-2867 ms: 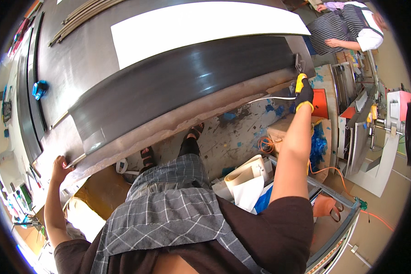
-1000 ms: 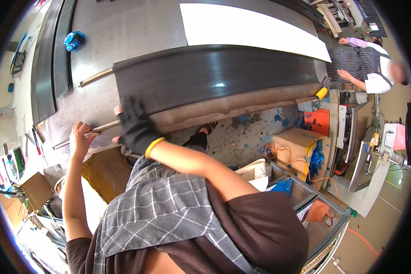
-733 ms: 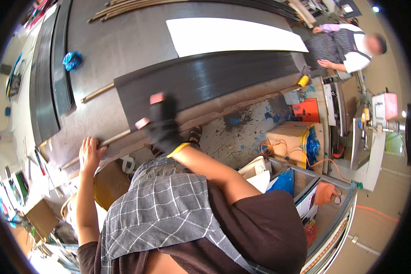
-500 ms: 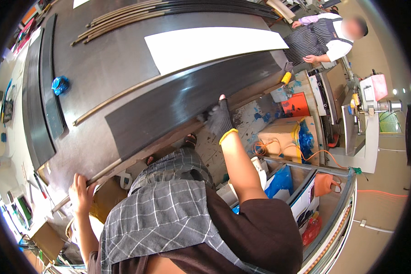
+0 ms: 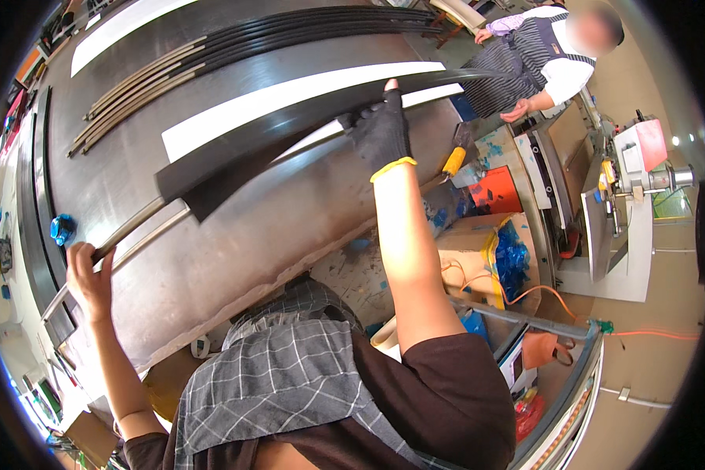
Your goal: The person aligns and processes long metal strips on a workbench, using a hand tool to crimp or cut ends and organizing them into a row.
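A long black sheet [image 5: 278,133] is lifted off the metal table [image 5: 290,219] and bends over along its length, its near corner hanging down. My left hand [image 5: 90,274] is bare and closed round a thin rod [image 5: 137,223] that runs into the sheet's left end. A second rod [image 5: 145,243] lies close beside it and passes behind the sheet. My right hand [image 5: 382,133], in a dark fingerless-tipped glove with a yellow cuff, grips the sheet's edge toward the far end, thumb on top. A white strip [image 5: 211,125] lies just beyond the sheet.
Several black-covered rods [image 5: 204,59] lie farther back. Dark strips [image 5: 35,196] and a blue bundle [image 5: 63,229] are at the left. A yellow-handled tool [image 5: 453,160] rests at the table's right edge. A co-worker [image 5: 540,70] stands at the far right, near a cardboard box [image 5: 478,251].
Both hands have moved up and away over the table. The black sheet, flat near the front edge before, is now raised and carried back to the white strip, with the rod at its edge.
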`<act>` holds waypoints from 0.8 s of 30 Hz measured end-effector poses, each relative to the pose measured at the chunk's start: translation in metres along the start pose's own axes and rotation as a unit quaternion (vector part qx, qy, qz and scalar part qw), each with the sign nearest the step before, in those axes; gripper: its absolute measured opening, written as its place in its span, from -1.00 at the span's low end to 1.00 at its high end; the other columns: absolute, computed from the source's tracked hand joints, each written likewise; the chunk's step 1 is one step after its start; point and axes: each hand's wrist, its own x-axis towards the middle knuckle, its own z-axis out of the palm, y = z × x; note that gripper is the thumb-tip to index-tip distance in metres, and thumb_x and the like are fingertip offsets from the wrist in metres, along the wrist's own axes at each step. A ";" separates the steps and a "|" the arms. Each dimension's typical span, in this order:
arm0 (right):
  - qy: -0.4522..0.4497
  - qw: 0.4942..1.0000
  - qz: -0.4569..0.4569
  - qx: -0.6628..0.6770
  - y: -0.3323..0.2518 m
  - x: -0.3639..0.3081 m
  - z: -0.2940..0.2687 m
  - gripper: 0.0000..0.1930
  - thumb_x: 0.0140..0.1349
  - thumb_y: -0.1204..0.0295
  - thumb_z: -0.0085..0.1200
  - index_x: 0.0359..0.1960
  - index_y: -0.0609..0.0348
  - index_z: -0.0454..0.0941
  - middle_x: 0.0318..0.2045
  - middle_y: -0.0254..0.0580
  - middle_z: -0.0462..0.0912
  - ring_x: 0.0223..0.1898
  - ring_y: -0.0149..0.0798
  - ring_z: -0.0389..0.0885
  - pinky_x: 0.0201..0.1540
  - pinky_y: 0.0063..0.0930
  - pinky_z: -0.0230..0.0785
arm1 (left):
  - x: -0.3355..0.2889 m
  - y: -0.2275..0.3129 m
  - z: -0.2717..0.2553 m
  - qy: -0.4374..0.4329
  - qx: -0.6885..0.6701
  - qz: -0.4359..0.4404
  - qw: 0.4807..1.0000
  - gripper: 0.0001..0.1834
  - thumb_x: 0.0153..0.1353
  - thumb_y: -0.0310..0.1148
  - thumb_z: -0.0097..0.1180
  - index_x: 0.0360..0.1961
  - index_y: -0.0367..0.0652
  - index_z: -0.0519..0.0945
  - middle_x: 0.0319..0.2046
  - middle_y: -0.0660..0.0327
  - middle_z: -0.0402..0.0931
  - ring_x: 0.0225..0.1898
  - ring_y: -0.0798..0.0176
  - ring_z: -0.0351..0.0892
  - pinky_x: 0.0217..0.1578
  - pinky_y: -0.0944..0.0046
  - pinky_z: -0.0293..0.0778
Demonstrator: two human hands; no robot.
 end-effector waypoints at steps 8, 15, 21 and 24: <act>0.038 0.997 0.043 -0.061 -0.061 0.113 -0.161 -0.36 0.21 -0.18 0.05 0.15 0.00 0.43 0.11 -0.23 0.52 0.11 -0.09 0.49 0.13 -0.12 0.39 | -0.005 0.170 0.137 -0.177 -0.122 -0.112 0.970 -0.69 -0.15 -0.33 0.43 -0.43 -0.13 0.53 -0.40 0.19 0.45 -0.37 0.07 0.51 -0.37 0.15 0.48; 0.233 0.879 -0.133 -0.394 -0.078 0.151 -0.221 -0.36 0.21 -0.13 0.06 0.12 0.13 0.46 0.08 -0.05 0.54 0.08 -0.04 0.50 0.12 -0.10 0.36 | -0.009 0.234 0.181 -0.229 -0.216 -0.091 0.945 -0.70 0.00 -0.15 0.32 -0.36 -0.08 0.56 -0.33 0.16 0.46 -0.19 0.05 0.45 -0.15 0.10 0.41; -0.076 0.464 -0.381 -0.796 -0.007 0.123 -0.107 -0.37 0.20 0.00 0.10 0.15 0.20 0.34 0.09 0.14 0.46 0.14 0.16 0.41 0.19 -0.08 0.25 | -0.030 0.107 0.162 -0.029 0.043 -0.187 0.981 -0.57 -0.19 -0.24 0.47 -0.27 -0.02 0.55 -0.26 0.21 0.48 -0.12 0.06 0.42 -0.05 0.05 0.29; -0.125 0.309 -0.362 -0.871 0.070 0.131 -0.100 -0.35 0.24 -0.03 0.00 0.17 0.25 0.33 0.27 0.15 0.29 0.34 0.15 0.16 0.36 0.09 -0.06 | -0.038 0.042 0.155 -0.069 0.040 -0.192 0.978 -0.61 -0.11 -0.14 0.42 -0.30 -0.04 0.55 -0.25 0.24 0.44 -0.08 0.06 0.38 0.00 0.10 0.24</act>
